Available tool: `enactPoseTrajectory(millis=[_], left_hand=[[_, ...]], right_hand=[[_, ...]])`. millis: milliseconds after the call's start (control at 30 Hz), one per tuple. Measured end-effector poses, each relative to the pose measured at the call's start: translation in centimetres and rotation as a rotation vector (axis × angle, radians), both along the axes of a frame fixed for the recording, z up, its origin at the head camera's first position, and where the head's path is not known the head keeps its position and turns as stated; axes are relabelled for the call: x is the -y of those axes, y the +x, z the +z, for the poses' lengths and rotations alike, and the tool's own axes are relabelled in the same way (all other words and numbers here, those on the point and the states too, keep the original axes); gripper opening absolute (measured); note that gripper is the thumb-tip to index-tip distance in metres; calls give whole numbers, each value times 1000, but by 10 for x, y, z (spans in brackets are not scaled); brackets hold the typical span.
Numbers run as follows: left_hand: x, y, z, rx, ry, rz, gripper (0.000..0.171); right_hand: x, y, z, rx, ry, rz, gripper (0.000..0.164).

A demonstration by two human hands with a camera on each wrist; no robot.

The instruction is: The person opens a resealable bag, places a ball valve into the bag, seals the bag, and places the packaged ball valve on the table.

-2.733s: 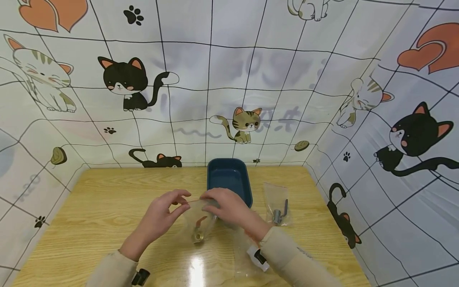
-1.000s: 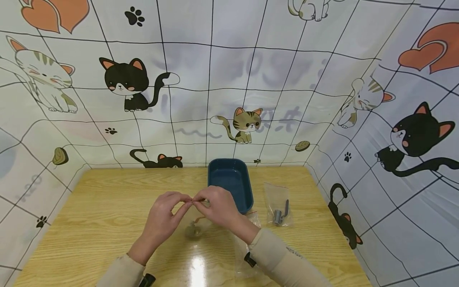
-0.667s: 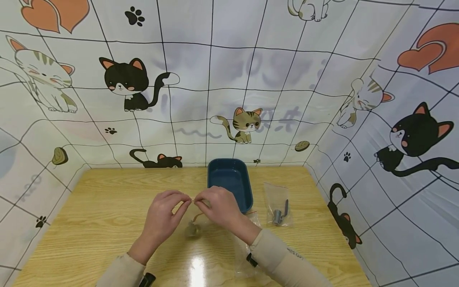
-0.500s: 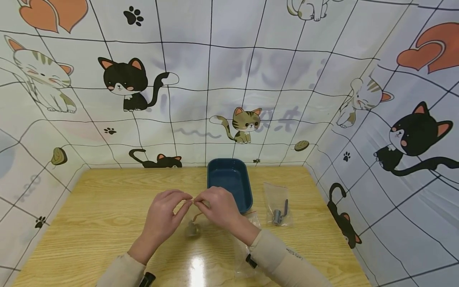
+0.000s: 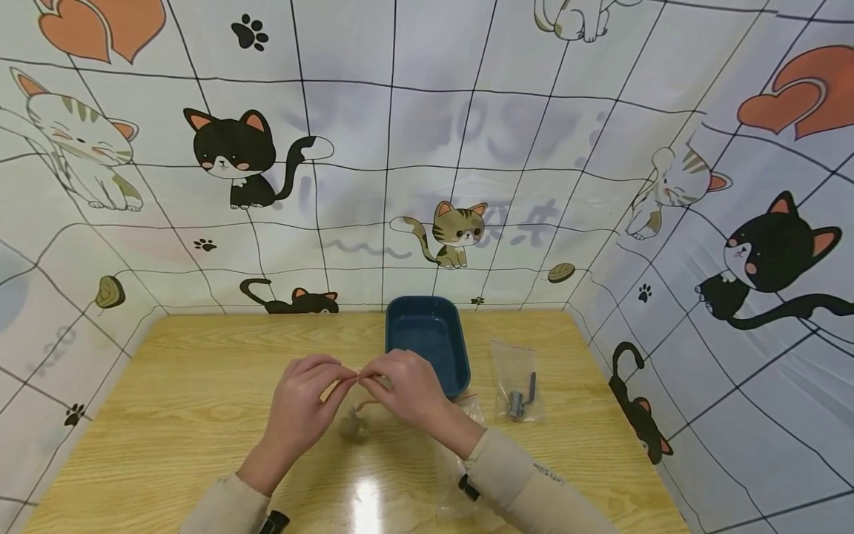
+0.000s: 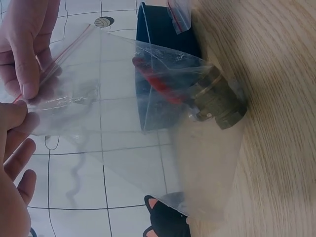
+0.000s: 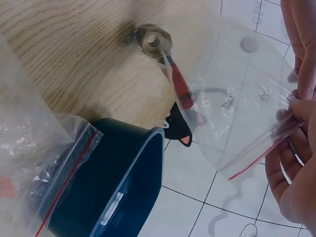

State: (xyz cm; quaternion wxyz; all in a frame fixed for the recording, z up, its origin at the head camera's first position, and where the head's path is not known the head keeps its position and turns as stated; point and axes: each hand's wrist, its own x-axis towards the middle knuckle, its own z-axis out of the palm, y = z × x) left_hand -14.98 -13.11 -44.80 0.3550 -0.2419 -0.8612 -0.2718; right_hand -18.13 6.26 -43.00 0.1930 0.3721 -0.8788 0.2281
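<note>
In the head view my left hand (image 5: 300, 404) and right hand (image 5: 408, 389) meet fingertip to fingertip above the table. Between thumb and fingers, both pinch the red-striped zip edge of a clear zip-lock bag (image 6: 133, 111). Inside this bag is a brass ball valve (image 6: 219, 101) with a red lever handle (image 6: 160, 84). The valve lies at the bottom of the bag, low over the wooden tabletop; whether it touches the wood I cannot tell. My fingertips cover part of the zip strip (image 7: 256, 160).
A dark blue tray (image 5: 394, 322) stands behind my right hand. To its right lies a zip-lock bag with a grey valve-like part (image 5: 516, 404). Another clear bag (image 5: 454, 475) lies partly under my right forearm. Cat-printed sheeting (image 5: 353, 185) walls the back and sides of the table (image 5: 200, 386).
My hands, earlier a little apart along the bag's edge, have come together at the fingertips. The valve in the bag has shifted slightly left. Over the last second the hands barely move.
</note>
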Motion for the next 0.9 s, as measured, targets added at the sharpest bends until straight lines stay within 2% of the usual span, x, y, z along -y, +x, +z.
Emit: enactPoseTrajectory(millis=[200,367,500,767,900], left_hand=[[0,0,-1,3,-6,12,13],[-2,-1,-1,-1,-27,8,16],[-3,-1,-2,-6,-37,9,13],[-2,-2,-4,-34,-50,14,11],[0,-2,-4,-22,-52,21,11]], right_hand=[[-1,1,0,52,3,-4,10],[2,2,1,48,31,-36,12],[3,4,0,12,46,-53,12],[-1,1,-6,-123,60,-40,10],[-1,0,-10,-149,48,-47,9]])
